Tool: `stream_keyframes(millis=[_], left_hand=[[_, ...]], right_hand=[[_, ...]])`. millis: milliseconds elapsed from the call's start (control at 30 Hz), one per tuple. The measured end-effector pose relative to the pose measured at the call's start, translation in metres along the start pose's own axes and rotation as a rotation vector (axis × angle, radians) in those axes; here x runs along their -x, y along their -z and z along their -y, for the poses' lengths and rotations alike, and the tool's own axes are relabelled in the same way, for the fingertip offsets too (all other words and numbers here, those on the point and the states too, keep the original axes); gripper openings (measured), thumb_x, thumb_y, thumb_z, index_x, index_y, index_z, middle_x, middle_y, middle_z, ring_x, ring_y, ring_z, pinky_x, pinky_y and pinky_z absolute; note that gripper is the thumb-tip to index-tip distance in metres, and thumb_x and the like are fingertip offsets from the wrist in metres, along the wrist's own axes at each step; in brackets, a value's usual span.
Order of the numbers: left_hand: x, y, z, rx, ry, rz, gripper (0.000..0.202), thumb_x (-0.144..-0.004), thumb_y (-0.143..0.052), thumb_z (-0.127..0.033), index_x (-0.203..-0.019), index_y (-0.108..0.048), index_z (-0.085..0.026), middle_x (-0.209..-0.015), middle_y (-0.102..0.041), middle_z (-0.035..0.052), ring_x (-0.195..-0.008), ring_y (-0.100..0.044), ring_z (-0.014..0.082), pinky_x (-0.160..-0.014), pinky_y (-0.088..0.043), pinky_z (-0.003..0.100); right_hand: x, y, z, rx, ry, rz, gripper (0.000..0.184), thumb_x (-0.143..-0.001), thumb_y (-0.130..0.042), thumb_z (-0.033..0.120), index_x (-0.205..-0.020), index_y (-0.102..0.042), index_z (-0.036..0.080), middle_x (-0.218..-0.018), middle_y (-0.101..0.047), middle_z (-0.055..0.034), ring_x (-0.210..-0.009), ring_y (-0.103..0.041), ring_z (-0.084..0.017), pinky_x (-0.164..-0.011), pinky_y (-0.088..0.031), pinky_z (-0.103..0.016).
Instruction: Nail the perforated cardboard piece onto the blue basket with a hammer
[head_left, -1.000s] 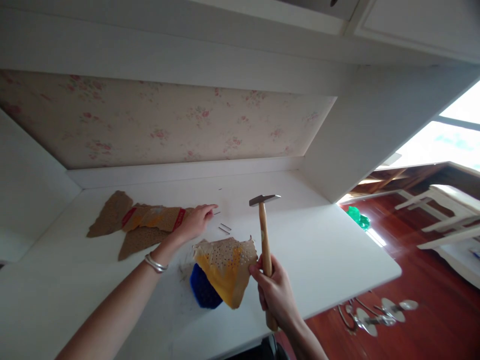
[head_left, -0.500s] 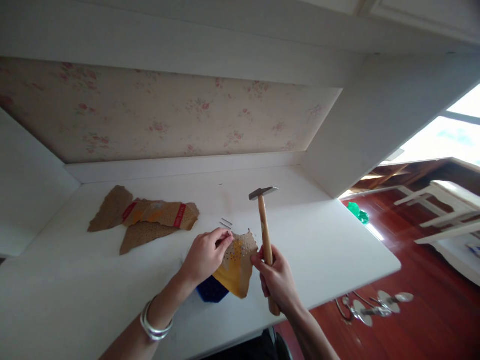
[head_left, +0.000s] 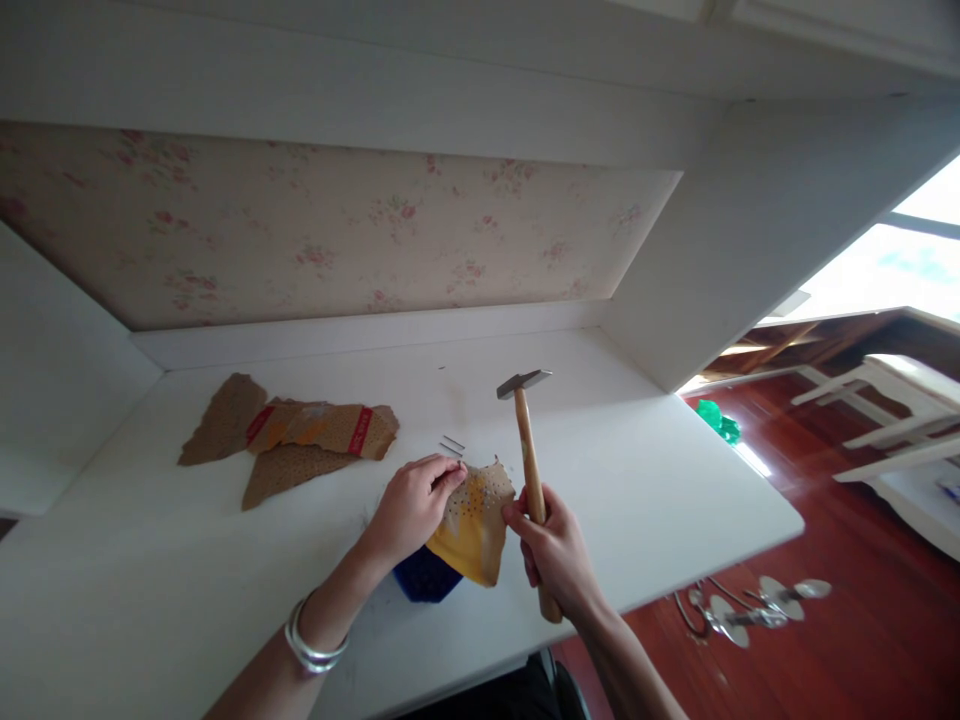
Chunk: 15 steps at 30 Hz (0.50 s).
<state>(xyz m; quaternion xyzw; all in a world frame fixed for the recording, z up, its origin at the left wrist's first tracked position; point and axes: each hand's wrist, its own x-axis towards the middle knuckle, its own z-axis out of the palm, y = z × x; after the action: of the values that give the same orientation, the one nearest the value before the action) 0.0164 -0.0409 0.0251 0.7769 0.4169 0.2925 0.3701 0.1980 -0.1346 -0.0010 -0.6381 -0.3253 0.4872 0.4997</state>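
Note:
My right hand (head_left: 555,545) is wrapped round the wooden handle of a hammer (head_left: 529,450), which stands upright with its metal head at the top. The right fingertips touch the right edge of a torn piece of brown and yellow cardboard (head_left: 474,530) pierced with many small holes. At the cardboard's upper left, my left hand (head_left: 412,505) is closed in a pinch; whatever is between the fingertips is too small to make out. Partly under the cardboard lies a dark blue object (head_left: 427,585). Just beyond the left fingers are two thin nails (head_left: 451,444) on the white table (head_left: 637,480).
More torn, perforated cardboard (head_left: 322,430) with red strips lies on the left of the table. A small dark bit (head_left: 442,367) sits near the back ledge. White panels enclose the sides. Past the right edge, a lamp-like fixture (head_left: 750,610) and a green item (head_left: 718,422) show over the red floor.
The cardboard's lower edge has tilted up slightly. Both hands keep nearly the same place and grip, and the view has shifted a little.

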Motion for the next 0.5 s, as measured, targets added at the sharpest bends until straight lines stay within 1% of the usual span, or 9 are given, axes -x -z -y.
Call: stream_keyframes(millis=[233, 400, 500], left_hand=[[0.0009, -0.0030, 0.0064, -0.070, -0.090, -0.012, 0.020, -0.098, -0.052, -0.031, -0.088, -0.067, -0.022, -0.093, -0.074, 0.0028, -0.088, -0.067, 0.0186, -0.084, -0.048, 0.028], [0.0014, -0.0043, 0.0074, -0.111, -0.159, -0.040, 0.018, -0.098, -0.054, -0.027, -0.086, -0.066, -0.021, -0.088, -0.074, 0.0013, -0.083, -0.068, 0.0183, -0.082, -0.047, 0.030], [0.0023, -0.0055, 0.0088, -0.153, -0.188, -0.050, 0.016, -0.098, -0.055, -0.026, -0.087, -0.065, -0.021, -0.088, -0.074, 0.0009, -0.084, -0.067, 0.0184, -0.083, -0.046, 0.031]], right_hand=[[-0.0020, -0.0006, -0.0021, -0.006, -0.004, 0.004, 0.024, -0.083, -0.064, 0.035, -0.080, -0.043, 0.024, -0.044, -0.036, 0.0163, -0.028, -0.030, -0.004, -0.022, -0.030, -0.014], [-0.0015, -0.0015, -0.0008, -0.001, -0.004, 0.008, 0.023, -0.082, -0.064, 0.034, -0.080, -0.043, 0.024, -0.043, -0.037, 0.0162, -0.027, -0.029, -0.004, -0.021, -0.029, -0.014], [-0.0011, -0.0010, 0.0016, 0.012, -0.002, 0.004, 0.023, -0.082, -0.064, 0.033, -0.079, -0.043, 0.025, -0.043, -0.036, 0.0162, -0.027, -0.030, -0.005, -0.021, -0.029, -0.014]])
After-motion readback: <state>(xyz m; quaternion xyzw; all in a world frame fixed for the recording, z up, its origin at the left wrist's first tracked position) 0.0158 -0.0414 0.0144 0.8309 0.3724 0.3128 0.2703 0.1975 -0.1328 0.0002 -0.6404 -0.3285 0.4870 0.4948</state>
